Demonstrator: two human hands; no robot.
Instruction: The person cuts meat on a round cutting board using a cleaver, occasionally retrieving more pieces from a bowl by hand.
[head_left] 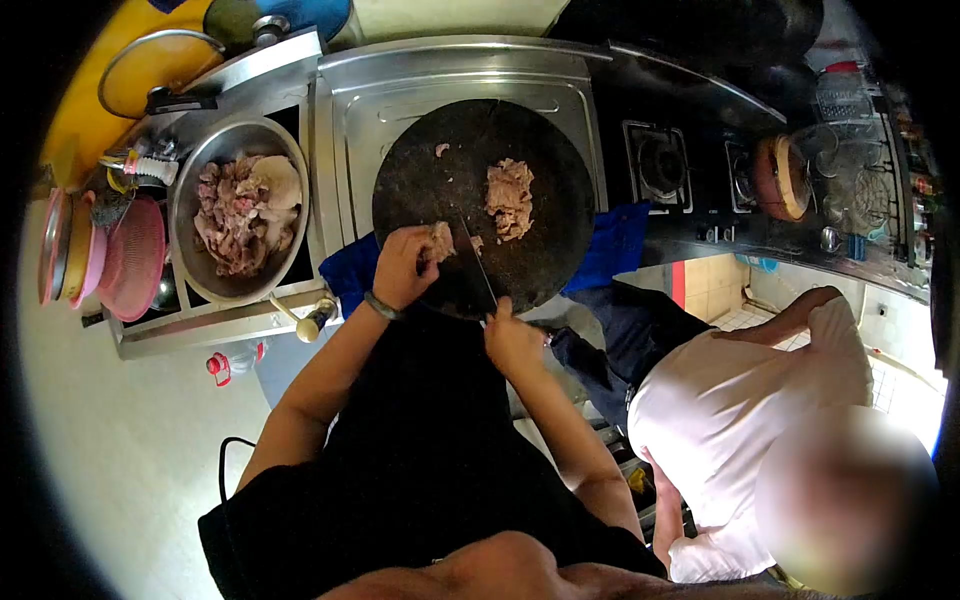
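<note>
A round dark chopping board (420, 180) lies in front of me. My left hand (405, 265) is closed on a piece of meat (439, 243) at the board's near left part. In my right hand (515, 345), the fingers wrap round the handle of a knife (480, 262). Its blade reaches up across the board, just right of the held piece. A heap of cut meat (510, 200) rests on the right half of the board. One small scrap (441, 150) lies apart near the upper left.
On the left stands a metal bowl (181, 225) of meat pieces, with pink baskets (135, 255) beyond it. Gas burners (660, 165) and a brown pot (777, 180) are at the right. Another person in a light shirt (730, 400) is close on my right.
</note>
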